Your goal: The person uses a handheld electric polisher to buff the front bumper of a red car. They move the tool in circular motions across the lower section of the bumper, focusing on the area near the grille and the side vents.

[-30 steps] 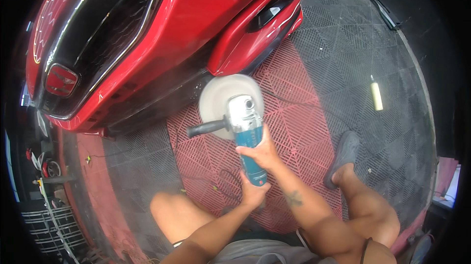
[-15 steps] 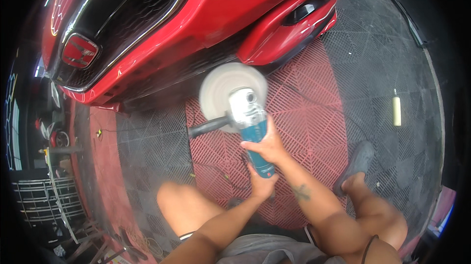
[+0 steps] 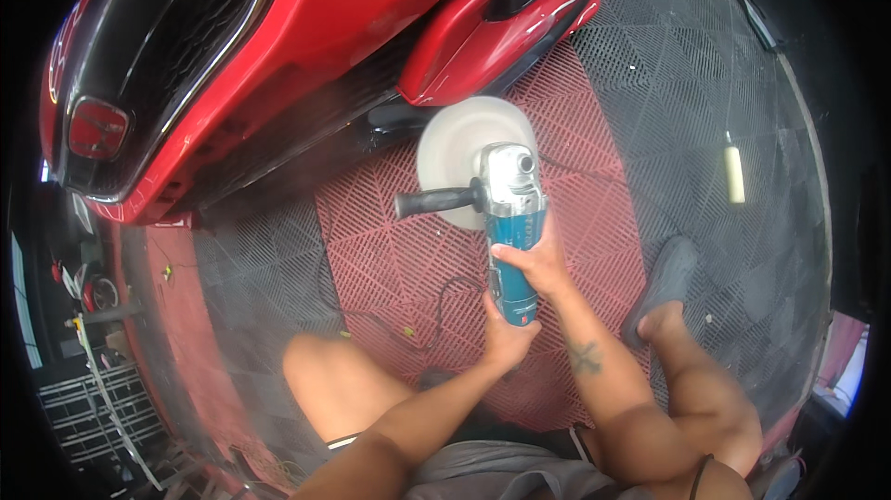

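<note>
because the side handle [image 3: 432, 201], out to the left of the hands, is ungripped, the power polisher [image 3: 513, 238] could twist if its disc [image 3: 450, 147] catches an edge. both hands are closed on its blue body: the left hand [image 3: 508, 337] wraps the rear end, the right hand [image 3: 541, 263] clasps the barrel just ahead of it, and the disc lies beyond them both. ahead of the hands, it appears just beside the lower corner of the red car bumper [image 3: 343, 17]; whether they touch cannot be told, nor whether the disc is turning. if it is, a tilt of the wrists could drive its rim into the paint and mark it. a black cable [image 3: 440, 314] loops over the floor matting [image 3: 594, 221] near the left hand, so a low swing might snag it. well right of the hands, the pale bottle [image 3: 734, 175] seems an unlikely obstacle.
</note>
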`<action>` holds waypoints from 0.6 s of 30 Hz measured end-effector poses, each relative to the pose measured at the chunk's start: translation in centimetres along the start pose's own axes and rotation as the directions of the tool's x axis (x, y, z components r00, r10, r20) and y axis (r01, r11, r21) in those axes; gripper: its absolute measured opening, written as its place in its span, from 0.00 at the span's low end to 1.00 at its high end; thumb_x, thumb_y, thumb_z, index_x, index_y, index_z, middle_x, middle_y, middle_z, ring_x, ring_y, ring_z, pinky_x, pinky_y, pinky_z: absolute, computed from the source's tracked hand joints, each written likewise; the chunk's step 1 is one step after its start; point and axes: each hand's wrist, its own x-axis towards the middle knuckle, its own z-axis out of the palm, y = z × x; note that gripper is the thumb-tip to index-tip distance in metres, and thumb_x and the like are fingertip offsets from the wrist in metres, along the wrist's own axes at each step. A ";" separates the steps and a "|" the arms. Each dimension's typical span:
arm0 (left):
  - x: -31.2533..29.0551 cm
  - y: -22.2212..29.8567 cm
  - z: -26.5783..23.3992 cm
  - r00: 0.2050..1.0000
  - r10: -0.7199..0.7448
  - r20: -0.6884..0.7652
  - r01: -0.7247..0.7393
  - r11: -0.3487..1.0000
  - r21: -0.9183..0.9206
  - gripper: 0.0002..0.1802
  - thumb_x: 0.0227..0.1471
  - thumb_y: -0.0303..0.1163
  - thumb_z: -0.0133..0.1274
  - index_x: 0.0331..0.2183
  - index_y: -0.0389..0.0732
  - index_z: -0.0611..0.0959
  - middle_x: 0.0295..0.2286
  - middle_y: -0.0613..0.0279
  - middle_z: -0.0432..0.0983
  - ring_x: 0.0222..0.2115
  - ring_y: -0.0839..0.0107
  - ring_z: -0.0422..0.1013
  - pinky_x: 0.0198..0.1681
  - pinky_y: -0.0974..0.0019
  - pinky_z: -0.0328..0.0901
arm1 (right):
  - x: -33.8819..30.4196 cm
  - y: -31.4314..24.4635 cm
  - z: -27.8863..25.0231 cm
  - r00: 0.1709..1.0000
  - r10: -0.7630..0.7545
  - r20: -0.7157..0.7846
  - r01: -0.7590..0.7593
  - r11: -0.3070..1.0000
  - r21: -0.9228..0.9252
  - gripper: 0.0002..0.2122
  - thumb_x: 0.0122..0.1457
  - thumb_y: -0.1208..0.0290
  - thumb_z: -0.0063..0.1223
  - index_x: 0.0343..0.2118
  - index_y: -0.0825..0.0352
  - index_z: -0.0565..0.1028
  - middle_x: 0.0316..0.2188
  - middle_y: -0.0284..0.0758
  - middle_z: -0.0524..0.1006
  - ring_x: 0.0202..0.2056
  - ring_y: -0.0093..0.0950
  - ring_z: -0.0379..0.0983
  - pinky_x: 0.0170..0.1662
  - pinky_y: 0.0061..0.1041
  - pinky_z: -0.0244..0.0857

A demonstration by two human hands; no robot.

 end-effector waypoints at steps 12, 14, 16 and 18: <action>-0.4 1.1 -4.2 0.981 0.061 -0.187 -0.074 0.995 -0.062 0.57 0.46 0.23 0.69 0.72 0.41 0.56 0.52 0.53 0.75 0.48 0.61 0.78 0.53 0.53 0.75 | 0.2 -0.7 6.0 0.982 0.038 0.187 -0.053 0.995 0.079 0.53 0.47 0.65 0.86 0.74 0.69 0.61 0.60 0.44 0.78 0.61 0.36 0.77 0.67 0.39 0.71; -0.3 1.2 -4.8 0.977 0.046 -0.207 -0.068 0.992 -0.103 0.57 0.46 0.23 0.69 0.72 0.41 0.57 0.52 0.53 0.75 0.48 0.62 0.78 0.53 0.54 0.75 | 0.2 -1.7 7.2 0.976 0.036 0.214 -0.030 0.999 -0.028 0.56 0.47 0.60 0.86 0.75 0.70 0.58 0.62 0.49 0.78 0.62 0.41 0.78 0.67 0.42 0.72; -0.4 1.5 -4.9 0.981 0.048 -0.186 -0.081 0.981 -0.176 0.57 0.45 0.23 0.69 0.72 0.41 0.57 0.52 0.52 0.76 0.48 0.62 0.78 0.53 0.54 0.75 | 0.2 -1.0 8.1 0.981 0.015 0.194 0.015 0.989 -0.148 0.57 0.47 0.57 0.86 0.75 0.70 0.58 0.62 0.51 0.79 0.63 0.44 0.79 0.67 0.43 0.72; 0.0 1.0 -5.7 0.984 0.062 -0.166 -0.091 0.980 -0.175 0.57 0.46 0.24 0.70 0.72 0.41 0.57 0.52 0.53 0.76 0.48 0.62 0.78 0.53 0.54 0.75 | 0.4 -0.8 8.9 0.981 0.057 0.183 -0.011 0.971 -0.241 0.59 0.46 0.51 0.85 0.77 0.65 0.56 0.63 0.56 0.79 0.63 0.51 0.81 0.66 0.45 0.73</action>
